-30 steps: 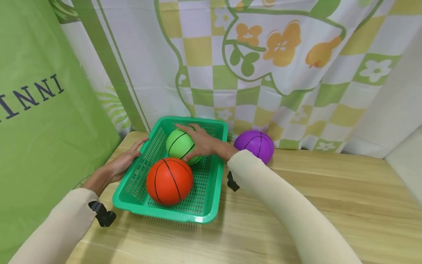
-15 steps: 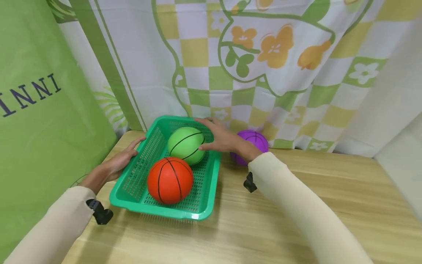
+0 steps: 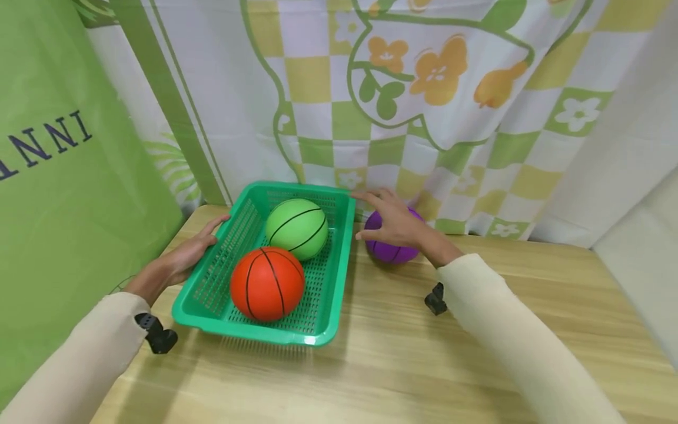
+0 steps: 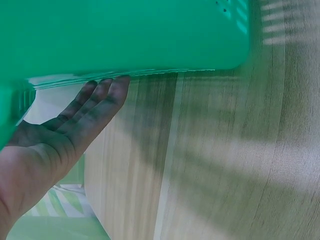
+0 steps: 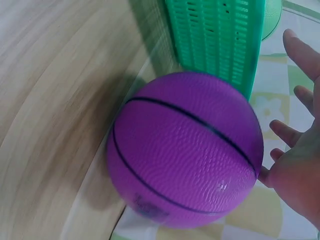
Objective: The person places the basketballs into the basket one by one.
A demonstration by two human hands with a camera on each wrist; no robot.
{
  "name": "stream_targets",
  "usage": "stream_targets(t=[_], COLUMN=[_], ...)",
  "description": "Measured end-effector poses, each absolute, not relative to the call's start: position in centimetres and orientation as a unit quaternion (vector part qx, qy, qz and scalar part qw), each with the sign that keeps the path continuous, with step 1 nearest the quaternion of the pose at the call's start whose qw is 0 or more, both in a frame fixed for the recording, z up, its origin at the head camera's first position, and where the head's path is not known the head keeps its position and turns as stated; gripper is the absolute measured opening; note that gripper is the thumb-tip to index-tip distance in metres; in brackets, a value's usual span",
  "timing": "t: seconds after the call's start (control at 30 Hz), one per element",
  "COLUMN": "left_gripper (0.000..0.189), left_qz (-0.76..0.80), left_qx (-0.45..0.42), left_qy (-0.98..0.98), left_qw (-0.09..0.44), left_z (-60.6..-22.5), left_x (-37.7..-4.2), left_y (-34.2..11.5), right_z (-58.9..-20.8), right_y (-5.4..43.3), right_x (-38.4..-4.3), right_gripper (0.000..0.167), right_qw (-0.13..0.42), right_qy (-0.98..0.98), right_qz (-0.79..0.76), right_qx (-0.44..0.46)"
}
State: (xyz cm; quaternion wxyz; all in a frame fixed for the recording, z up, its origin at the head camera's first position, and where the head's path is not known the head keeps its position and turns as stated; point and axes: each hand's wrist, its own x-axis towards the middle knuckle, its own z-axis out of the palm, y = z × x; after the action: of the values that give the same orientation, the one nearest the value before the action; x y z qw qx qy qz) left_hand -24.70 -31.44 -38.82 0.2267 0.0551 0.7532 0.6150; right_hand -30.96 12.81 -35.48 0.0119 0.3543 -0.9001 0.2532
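Observation:
A green plastic basket (image 3: 256, 333) stands on the table with a red ball (image 3: 267, 284) and a light green ball (image 3: 297, 229) inside, both marked like basketballs. My left hand (image 3: 188, 259) is at the basket's left side; in the left wrist view its straight fingers (image 4: 100, 107) touch the outside of the wall under the rim. Over the purple ball (image 5: 185, 150), just right of the basket, my right hand (image 3: 394, 221) hovers with fingers spread and nothing held. In the head view that hand hides part of the purple ball.
Behind the wooden table (image 3: 402, 353) hangs a patterned curtain (image 3: 371, 135), close to the basket and purple ball. A green cloth (image 3: 69, 206) with dark letters hangs at the left. A pale wall (image 3: 646, 235) borders the right side.
My right hand has left the light green ball in the basket and moved right, past the rim, to above the purple ball. The left hand stays at the basket's left side.

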Motion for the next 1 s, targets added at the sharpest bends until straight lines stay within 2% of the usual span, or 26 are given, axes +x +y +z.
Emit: stream_targets(t=[0.37, 0.7, 1.0], left_gripper=[0.064, 0.064, 0.063], left_qz=[0.618, 0.617, 0.617], left_qx=[0.048, 0.038, 0.045], left_qy=[0.751, 0.752, 0.752], left_qw=[0.229, 0.227, 0.229], left_z=[-38.8, -38.8, -38.7], left_x=[-24.8, -24.7, -24.6], left_y=[-31.3, -31.2, -31.2], right_z=[-35.7, -36.6, -37.2], right_y=[15.0, 16.9, 18.2], right_x=[-30.6, -30.6, -30.5], right_gripper=[0.078, 0.079, 0.082], right_qw=[0.025, 0.048, 0.038], right_qy=[-0.912, -0.905, -0.905], right_qz=[0.267, 0.300, 0.308], right_qx=[0.311, 0.298, 0.291])
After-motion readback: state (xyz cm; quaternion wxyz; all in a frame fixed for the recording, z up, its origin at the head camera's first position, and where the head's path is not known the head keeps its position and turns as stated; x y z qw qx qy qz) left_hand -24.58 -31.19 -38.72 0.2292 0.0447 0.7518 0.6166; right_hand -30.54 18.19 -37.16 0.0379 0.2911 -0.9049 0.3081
